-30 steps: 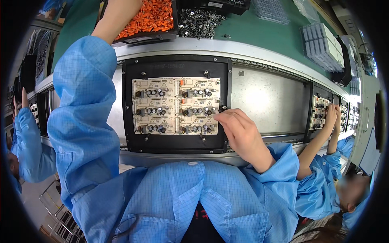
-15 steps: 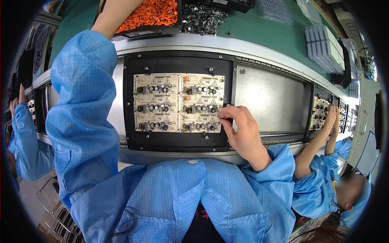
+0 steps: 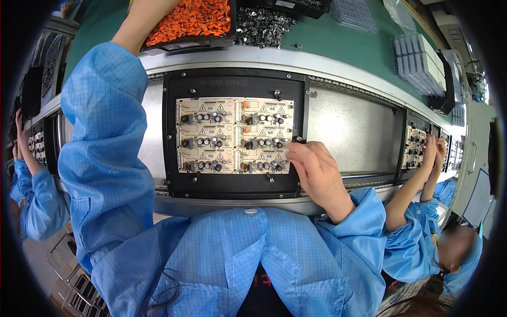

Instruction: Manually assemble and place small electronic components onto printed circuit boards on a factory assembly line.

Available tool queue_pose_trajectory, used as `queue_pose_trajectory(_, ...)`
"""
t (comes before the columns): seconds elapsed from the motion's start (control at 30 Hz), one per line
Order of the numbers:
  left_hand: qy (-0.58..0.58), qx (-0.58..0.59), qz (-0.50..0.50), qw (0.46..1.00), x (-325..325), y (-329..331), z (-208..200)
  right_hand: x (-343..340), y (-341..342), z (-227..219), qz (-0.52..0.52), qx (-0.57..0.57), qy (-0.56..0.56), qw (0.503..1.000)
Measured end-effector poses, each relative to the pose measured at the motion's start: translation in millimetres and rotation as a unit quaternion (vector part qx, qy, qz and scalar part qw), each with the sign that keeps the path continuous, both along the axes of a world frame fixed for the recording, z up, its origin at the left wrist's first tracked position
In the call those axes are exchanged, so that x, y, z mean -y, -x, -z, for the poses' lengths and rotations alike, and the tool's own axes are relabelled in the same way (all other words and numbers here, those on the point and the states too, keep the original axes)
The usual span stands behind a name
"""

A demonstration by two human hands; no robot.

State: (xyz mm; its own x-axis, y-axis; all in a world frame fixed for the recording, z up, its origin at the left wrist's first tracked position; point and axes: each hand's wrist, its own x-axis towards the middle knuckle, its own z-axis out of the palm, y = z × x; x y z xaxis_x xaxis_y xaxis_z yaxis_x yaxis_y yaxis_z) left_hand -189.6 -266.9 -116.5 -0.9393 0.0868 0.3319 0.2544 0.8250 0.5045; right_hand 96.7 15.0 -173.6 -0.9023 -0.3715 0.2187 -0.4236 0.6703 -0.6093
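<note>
In front of me a black frame (image 3: 182,189) holds a panel of several cream circuit boards (image 3: 224,155) with black cylindrical capacitors. Two small orange parts (image 3: 245,104) stand out in its right column. My right hand (image 3: 319,174) is at the panel's right edge, thumb and fingertips pinched together; anything between them is too small to make out. My left arm reaches far forward to a bin of loose orange parts (image 3: 198,24). Of my left hand (image 3: 153,11) only the wrist end shows beside the bin, the fingers cut off by the top edge.
Dark metallic small parts (image 3: 264,26) lie heaped beside the orange bin on the green bench. White trays (image 3: 419,61) are stacked at the far right. The frame sits on a metal conveyor (image 3: 364,137). Co-workers' hands (image 3: 434,150) are at boards further right, with another person on the left.
My left arm has shifted slightly left. My right fingers remain pinched at the panel's edge, the hand slightly turned. On the left, a co-worker's arms have moved.
</note>
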Motion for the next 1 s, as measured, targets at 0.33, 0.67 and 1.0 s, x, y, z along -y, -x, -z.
queue_pose_trajectory(0.33, -0.073, 0.087, 0.072, 0.991, 44, -13, 7, -17, 18, -27, -0.078, 0.049, -0.033, 0.995)
queue_pose_trajectory(0.67, -0.088, 0.2, 0.182, 0.959, -13, -185, -6, -27, 179, 25, 0.075, -0.132, 0.022, 0.988)
queue_pose_trajectory(1.0, -0.04, 0.195, 0.237, 0.951, -33, -254, 25, -33, 193, 32, 0.085, -0.042, 0.032, 0.995)
